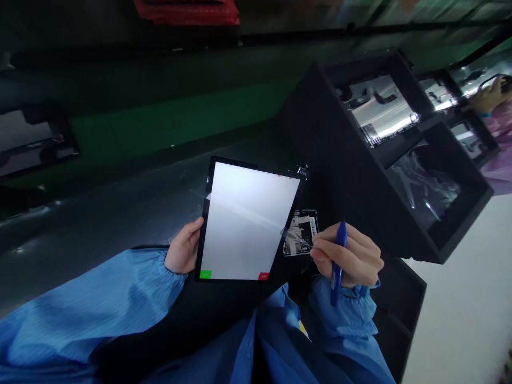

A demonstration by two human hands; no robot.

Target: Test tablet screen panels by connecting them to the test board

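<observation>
A tablet-like display panel (248, 224) is tilted in front of me, its screen lit white with a green box and a red box in the lower corners. My left hand (186, 248) grips its left edge, thumb at the front. To the right of the panel, my right hand (352, 256) is closed with a blue marker pen (338, 272) tucked between its fingers. Its thumb and forefinger are pinched close to a small circuit board (300, 234) with shiny, film-like material on it. Whether they grip that film I cannot make out.
On the right stands a black divided tray (400, 154) with metallic panels and clear plastic film in its compartments. Another person's hand (492, 96) is at the far right. A red bin (188, 13) sits at the top; a dark holder (32, 138) lies left.
</observation>
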